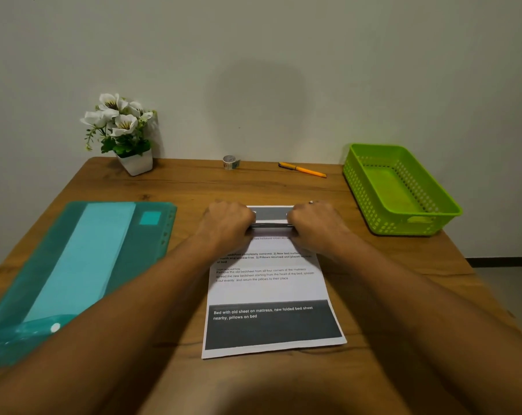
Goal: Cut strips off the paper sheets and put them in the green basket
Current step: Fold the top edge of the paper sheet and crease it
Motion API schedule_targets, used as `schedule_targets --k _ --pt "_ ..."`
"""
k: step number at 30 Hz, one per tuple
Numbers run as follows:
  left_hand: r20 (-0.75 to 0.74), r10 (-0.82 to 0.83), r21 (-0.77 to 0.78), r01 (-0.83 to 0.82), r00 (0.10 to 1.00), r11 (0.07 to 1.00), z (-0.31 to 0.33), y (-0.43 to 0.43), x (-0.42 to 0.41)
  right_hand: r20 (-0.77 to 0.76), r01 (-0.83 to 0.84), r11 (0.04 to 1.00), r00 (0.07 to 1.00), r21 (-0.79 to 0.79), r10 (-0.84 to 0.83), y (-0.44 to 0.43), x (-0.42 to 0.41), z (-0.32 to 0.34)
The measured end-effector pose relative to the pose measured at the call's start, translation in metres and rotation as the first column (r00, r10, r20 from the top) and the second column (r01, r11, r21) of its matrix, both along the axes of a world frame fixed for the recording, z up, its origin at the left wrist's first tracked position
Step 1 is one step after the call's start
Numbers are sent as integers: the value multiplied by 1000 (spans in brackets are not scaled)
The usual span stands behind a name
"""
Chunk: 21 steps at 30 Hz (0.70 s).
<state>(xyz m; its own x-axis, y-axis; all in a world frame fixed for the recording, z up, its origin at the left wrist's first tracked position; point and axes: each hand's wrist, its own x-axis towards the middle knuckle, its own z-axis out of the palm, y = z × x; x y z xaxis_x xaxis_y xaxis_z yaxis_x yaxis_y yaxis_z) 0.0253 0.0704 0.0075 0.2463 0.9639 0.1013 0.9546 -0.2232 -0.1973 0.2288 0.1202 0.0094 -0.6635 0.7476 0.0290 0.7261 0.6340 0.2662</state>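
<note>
A printed paper sheet (268,292) lies flat on the wooden table (193,187) in front of me. My left hand (228,223) and my right hand (313,223) sit side by side at its far end, fingers curled, pinching the top part of the sheet. That part, with its grey band, stands raised between them, and a dark narrow line runs from hand to hand. I cannot tell whether the line is a fold or a tool. The green basket (403,227) stands at the right back of the table, with nothing inside.
A teal plastic folder (83,265) holding light paper lies on the left. At the back edge, against the wall, are a white pot of flowers (135,163), a small tape roll (230,162) and an orange pen-like tool (303,169).
</note>
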Motion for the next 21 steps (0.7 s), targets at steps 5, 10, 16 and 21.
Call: schedule_targets --k 5,10,16,21 --pt "-10 -48 24 48 999 999 -5 -2 -10 7 19 999 1000 29 -19 3 18 -4" --pt "-44 -35 92 39 998 995 -10 -18 -38 2 25 999 1000 44 -25 3 19 -7" --pt "-69 12 132 -3 998 991 -17 -28 -61 8 23 998 1000 54 -23 0 19 -6" --pt "77 -25 126 15 997 992 -19 -39 -63 -129 26 1000 991 7 -25 -9 24 -13"
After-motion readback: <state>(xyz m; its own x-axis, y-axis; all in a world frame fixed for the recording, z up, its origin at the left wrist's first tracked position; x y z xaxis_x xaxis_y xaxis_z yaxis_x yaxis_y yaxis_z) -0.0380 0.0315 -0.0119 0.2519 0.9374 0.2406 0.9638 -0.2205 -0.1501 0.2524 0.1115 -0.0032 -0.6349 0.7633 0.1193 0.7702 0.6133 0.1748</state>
